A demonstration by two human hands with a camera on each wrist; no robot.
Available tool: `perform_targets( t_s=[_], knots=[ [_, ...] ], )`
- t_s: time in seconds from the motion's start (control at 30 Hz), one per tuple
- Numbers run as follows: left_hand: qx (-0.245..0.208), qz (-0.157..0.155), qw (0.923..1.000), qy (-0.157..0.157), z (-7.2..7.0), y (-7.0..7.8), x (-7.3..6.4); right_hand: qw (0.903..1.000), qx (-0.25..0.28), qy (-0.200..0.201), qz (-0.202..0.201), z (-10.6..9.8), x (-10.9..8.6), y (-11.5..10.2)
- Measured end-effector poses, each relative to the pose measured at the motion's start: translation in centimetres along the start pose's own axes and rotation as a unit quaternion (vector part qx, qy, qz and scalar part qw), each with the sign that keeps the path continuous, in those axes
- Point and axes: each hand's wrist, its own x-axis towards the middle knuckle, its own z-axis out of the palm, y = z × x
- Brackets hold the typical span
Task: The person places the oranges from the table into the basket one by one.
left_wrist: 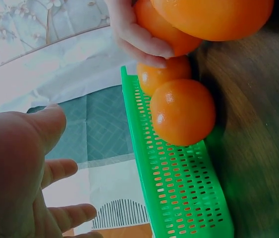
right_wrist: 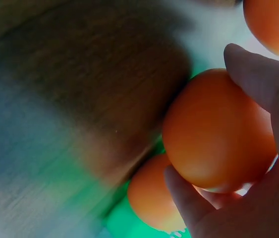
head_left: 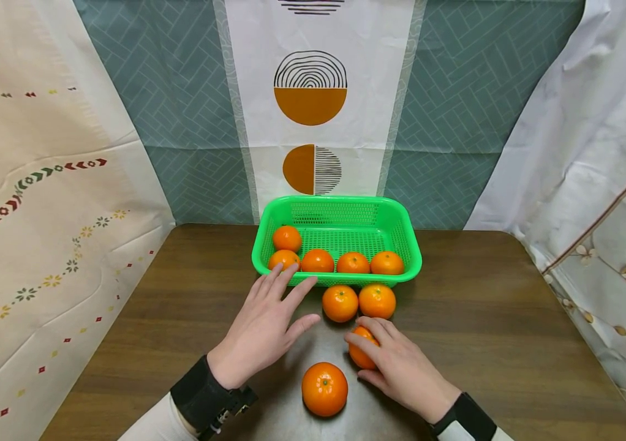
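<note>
My right hand (head_left: 401, 370) curls its fingers and thumb round an orange (head_left: 361, 350), close over the table; in the right wrist view this orange (right_wrist: 216, 129) sits between thumb and fingers. Just beyond it, two oranges (head_left: 340, 303) (head_left: 377, 301) stand side by side against the front of a green plastic basket (head_left: 340, 211). My left hand (head_left: 266, 327) holds nothing, its fingers spread and its fingertips over the basket's front left rim. Nearer me, between both wrists, lies a single orange (head_left: 324, 389). Inside the basket, several oranges (head_left: 317, 261) line the front and left side.
The brown wooden table (head_left: 489, 318) reaches out on both sides of the hands. Behind the basket hangs a green and white patterned cloth (head_left: 192, 110). Pale cloths (head_left: 43, 245) flank the table left and right.
</note>
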Motion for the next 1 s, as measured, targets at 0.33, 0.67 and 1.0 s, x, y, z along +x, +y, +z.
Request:
perform_targets(
  t_s=[0.33, 0.67, 1.0],
  knots=[
    [0.0, -0.001, 1.0, -0.002, 0.22, -0.15, -0.12, 1.0, 0.004, 0.003, -0.002, 0.31, 0.13, 0.25],
    [0.0, 0.0, 1.0, -0.001, 0.22, -0.2, -0.12, 0.9999, 0.008, 0.012, -0.005, 0.54, 0.22, 0.48],
    [0.003, -0.006, 0.9999, -0.008, 0.29, -0.29, -0.18, 0.9999, 0.005, 0.009, -0.012, 0.41, 0.33, 0.55]
  ],
)
